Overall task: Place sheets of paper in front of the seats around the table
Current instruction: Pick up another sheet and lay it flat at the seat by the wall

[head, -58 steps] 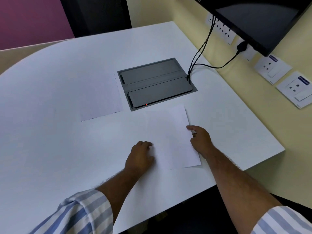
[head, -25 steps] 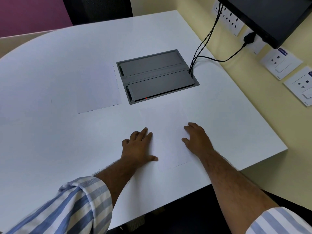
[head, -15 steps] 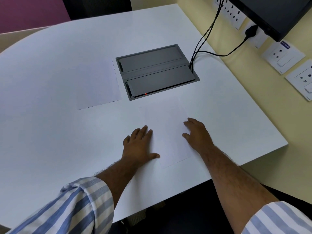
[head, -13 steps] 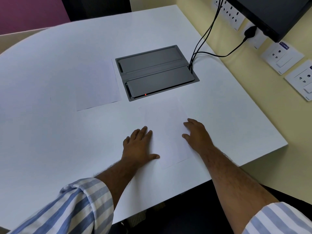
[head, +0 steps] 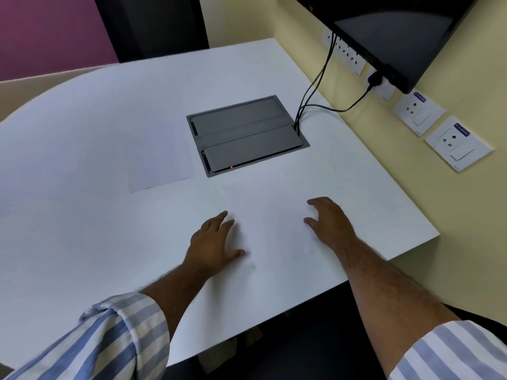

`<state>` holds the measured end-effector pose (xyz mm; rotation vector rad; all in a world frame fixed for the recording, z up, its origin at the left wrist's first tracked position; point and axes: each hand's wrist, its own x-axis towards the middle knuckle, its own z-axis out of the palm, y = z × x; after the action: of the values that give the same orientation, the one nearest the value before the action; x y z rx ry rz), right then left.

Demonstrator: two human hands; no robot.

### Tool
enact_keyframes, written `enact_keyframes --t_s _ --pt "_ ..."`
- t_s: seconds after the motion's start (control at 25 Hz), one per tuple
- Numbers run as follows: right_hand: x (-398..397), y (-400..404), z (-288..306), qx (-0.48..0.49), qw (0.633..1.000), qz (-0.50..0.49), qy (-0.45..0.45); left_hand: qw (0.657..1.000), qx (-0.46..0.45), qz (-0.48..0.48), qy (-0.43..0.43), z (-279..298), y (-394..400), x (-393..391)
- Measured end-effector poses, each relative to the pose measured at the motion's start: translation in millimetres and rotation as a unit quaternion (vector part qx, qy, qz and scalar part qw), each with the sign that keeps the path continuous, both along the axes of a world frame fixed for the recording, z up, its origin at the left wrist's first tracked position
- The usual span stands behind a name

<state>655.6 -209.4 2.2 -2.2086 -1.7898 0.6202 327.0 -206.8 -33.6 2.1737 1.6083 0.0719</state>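
Left hand [head: 212,242] flat on the white table [head: 82,229], fingers spread, palm down at the left edge of the near paper sheet [head: 270,226], lower centre of frame. Right hand [head: 330,222] flat on the sheet's right side, fingers loosely extended. Neither grips anything. Second sheet [head: 160,157] lies centre-left, just beside the grey cable box [head: 247,134].
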Motion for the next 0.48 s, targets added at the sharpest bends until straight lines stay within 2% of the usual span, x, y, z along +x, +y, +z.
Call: enact_keyframes --t_s 0.48 --pt "-95.4 -20.8 52.5 -0.045 0.997 0.062 0.002 0.992 -0.006 0.125 0.001 83.8 -63.4 -102.2"
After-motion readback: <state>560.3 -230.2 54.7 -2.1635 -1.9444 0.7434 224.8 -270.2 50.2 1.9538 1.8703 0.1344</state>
